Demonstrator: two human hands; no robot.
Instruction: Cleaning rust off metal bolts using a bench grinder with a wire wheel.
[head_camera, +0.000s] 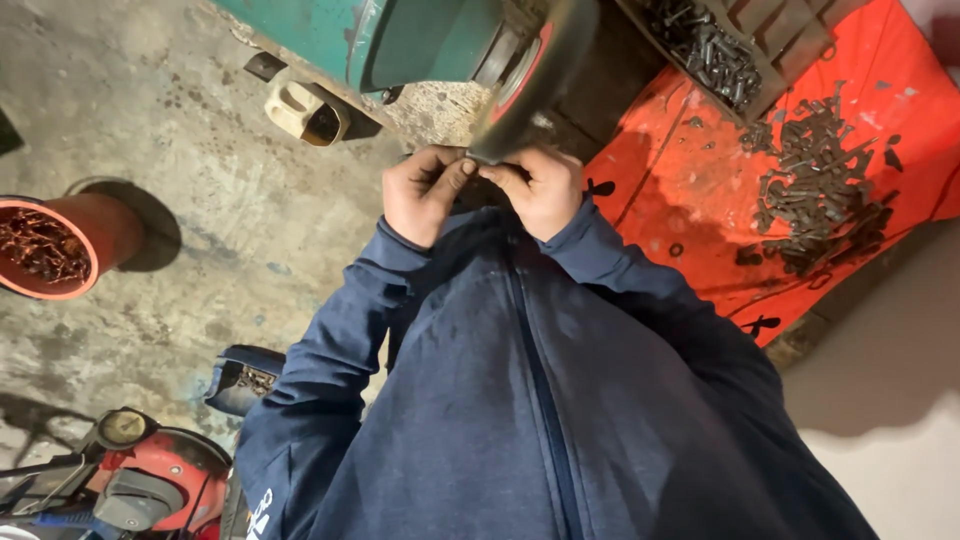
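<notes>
My left hand (420, 195) & right hand (540, 190) pinch a small metal bit (472, 160) against the grinder wheel (530, 85); bolt pile (815, 190) at 2 o'clock

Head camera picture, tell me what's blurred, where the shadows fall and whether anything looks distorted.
Head view: the spinning grinding wheel is motion-blurred, while the left hand and right hand at its rim are fairly sharp; a dark shadow lies beside the red bucket on the concrete floor; the wide lens stretches the blue jacket; the orange sheet is brightly lit.
</notes>
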